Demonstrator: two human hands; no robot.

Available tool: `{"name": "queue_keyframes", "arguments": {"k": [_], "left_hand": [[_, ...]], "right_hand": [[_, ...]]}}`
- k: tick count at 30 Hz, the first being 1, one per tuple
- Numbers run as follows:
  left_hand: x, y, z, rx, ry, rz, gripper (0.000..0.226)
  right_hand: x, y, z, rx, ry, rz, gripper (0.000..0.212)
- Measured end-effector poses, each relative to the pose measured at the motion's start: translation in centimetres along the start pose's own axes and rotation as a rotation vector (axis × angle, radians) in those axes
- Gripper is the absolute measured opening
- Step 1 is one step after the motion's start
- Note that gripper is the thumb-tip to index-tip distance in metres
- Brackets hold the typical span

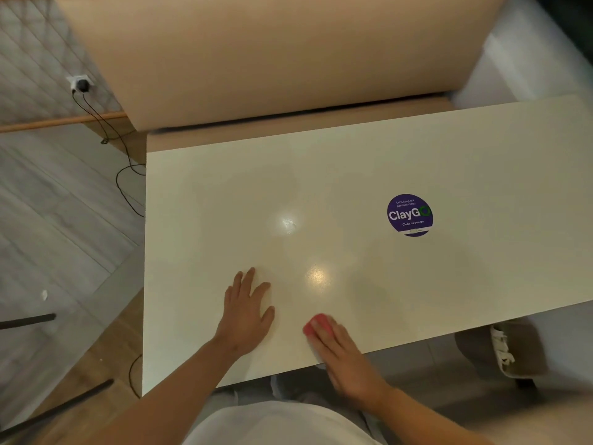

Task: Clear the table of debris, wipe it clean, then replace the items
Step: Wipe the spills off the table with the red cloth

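we're mid-wipe: our right hand [345, 354] presses a small pink cloth [316, 324] flat on the glossy white table [353, 175] near its front edge, fingers straight and together. left hand [247, 311] rests flat beside it, fingers slightly spread. next we'd sweep toward the round purple sticker [409, 215].

One legible marking: a round purple sticker [409, 215] on the white table [353, 175], toward its right half. Reads "Let's keep our pantries clean.", "ClayGO", "Clean as you go". The sticker's bottom strip is illegible.
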State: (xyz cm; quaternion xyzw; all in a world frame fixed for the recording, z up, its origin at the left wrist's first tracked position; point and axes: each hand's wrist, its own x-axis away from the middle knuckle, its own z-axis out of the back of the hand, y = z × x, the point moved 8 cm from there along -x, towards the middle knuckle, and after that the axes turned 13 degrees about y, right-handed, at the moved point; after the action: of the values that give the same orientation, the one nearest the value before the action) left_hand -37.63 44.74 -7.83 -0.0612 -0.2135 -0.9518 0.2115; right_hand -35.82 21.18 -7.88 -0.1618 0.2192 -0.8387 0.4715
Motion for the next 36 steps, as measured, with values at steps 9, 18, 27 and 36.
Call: {"name": "queue_keyframes", "arguments": {"k": [9, 18, 27, 36], "left_hand": [[1.9, 5.4, 2.3, 0.360, -0.141, -0.062, 0.045], [1.4, 6.6, 5.0, 0.816, -0.296, 0.297, 0.031], [-1.5, 7.4, 7.0, 1.142, -0.278, 0.415, 0.022], [-4.9, 12.0, 7.3, 1.185, -0.252, 0.374, 0.027]], "right_hand": [[-1.2, -2.8, 5.6, -0.225, 0.058, -0.196, 0.070], [-5.9, -7.8, 9.1, -0.362, 0.361, -0.263, 0.078], [-8.2, -6.3, 10.5, -0.465, 0.442, -0.360, 0.079], [-8.1, 1.2, 14.0, -0.946, 0.335, -0.599, 0.047]]}}
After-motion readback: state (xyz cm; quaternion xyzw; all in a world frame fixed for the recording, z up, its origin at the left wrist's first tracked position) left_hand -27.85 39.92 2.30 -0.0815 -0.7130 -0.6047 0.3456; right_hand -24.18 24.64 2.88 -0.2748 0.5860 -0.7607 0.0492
